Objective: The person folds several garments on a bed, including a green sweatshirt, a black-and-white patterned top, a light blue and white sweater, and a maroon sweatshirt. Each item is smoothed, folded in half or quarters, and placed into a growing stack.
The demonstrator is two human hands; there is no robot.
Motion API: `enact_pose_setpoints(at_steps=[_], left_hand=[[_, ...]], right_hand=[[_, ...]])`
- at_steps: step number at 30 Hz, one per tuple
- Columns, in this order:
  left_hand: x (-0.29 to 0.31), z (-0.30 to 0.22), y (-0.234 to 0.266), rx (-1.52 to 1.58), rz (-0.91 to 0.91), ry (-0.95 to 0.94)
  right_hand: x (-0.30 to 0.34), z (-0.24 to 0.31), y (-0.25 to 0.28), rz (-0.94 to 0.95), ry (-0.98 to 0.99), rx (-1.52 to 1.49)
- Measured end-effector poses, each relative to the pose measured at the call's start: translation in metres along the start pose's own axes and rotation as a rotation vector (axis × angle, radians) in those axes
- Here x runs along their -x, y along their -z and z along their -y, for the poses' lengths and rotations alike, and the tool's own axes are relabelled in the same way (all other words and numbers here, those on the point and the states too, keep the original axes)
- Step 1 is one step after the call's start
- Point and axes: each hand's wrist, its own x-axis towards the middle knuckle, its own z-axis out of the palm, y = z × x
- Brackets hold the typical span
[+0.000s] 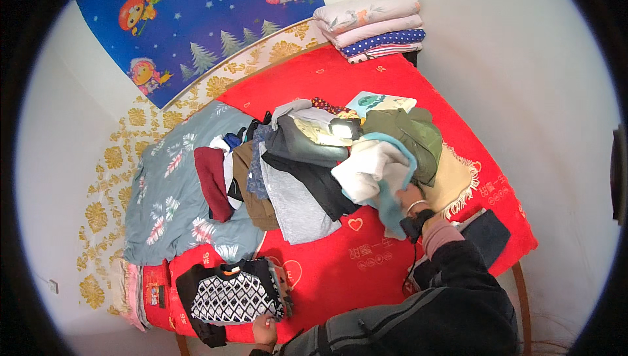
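My right hand point(412, 200), with a white band at the wrist and a dark strapped device behind it, grips a white fleece piece with light blue trim point(370, 168). Part of the fleece hangs over the red bed cover; its full shape is bunched up. Beneath and beside it lies a loose heap of clothes, with grey trousers point(297, 200), an olive green garment point(409, 135) and a maroon one point(212, 183). At the bed's near edge, the curled fingers of my left hand point(264, 331) are on the hem of a folded black-and-white diamond-patterned sweater point(235, 296).
Folded bedding point(373, 26) is stacked at the far corner. A grey-blue floral quilt point(171, 189) covers the bed's left part. A cream fringed cloth point(451, 176) and dark folded clothes point(485, 237) lie on the right. White walls point(510, 62) stand beside the bed.
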Motion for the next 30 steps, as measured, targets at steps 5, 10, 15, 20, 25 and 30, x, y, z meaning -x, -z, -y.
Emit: enact_pose_setpoints(at_steps=[5, 10, 15, 20, 25, 30], left_hand=[[-0.036, -0.026, -0.013, 0.37, 0.158, 0.092], [-0.083, -0.08, -0.029, 0.744, 0.611, 0.024], [-0.085, -0.136, -0.055, 1.114, 0.96, 0.019], [-0.088, -0.136, -0.027, 1.227, 0.863, 0.185], [-0.093, -0.152, 0.04, 1.609, 0.917, 0.173], [-0.091, -0.177, 0.102, 1.726, 1.082, -0.018]], right_hand=[[0.127, 0.057, -0.041, 0.125, -0.019, -0.199], [0.234, 0.105, -0.063, 0.432, 0.289, 0.007], [0.295, 0.142, -0.093, 0.772, 0.395, 0.116], [0.315, 0.154, -0.071, 0.928, 0.184, -0.404], [0.32, 0.149, -0.061, 0.303, 0.405, 0.056], [0.313, 0.179, -0.088, 0.419, 0.549, 0.083]])
